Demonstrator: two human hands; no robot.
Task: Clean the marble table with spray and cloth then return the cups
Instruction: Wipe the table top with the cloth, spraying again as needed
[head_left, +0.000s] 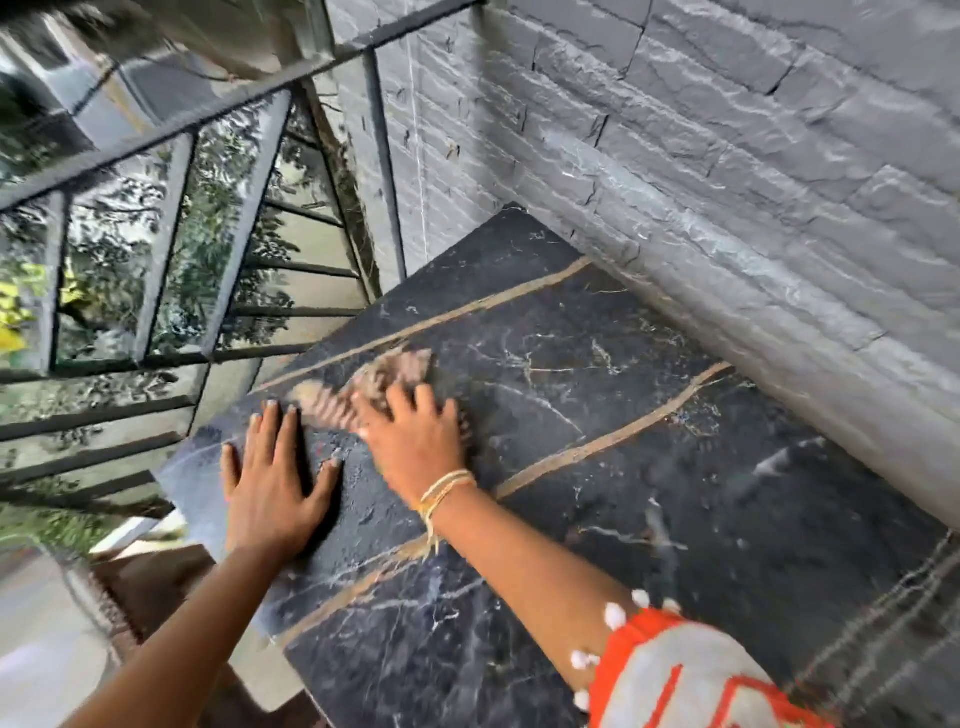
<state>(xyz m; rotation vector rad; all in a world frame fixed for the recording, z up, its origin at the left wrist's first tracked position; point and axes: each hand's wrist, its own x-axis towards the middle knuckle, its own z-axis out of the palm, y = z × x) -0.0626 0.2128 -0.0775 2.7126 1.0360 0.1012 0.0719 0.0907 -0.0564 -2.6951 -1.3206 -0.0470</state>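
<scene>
The black marble table (597, 415) with tan seams fills the middle of the head view. A pale striped cloth (363, 384), blurred by motion, lies on its left part. My right hand (415, 441) presses down on the cloth with spread fingers. Beside it, my left hand (275, 478) rests flat on the marble near the table's left edge, fingers straight. No spray bottle and no cups are in view.
A grey stone-brick wall (727, 182) borders the table at the back and right. A dark metal railing (171, 249) with trees behind it stands to the left. The table's left edge (176, 483) drops off toward the floor.
</scene>
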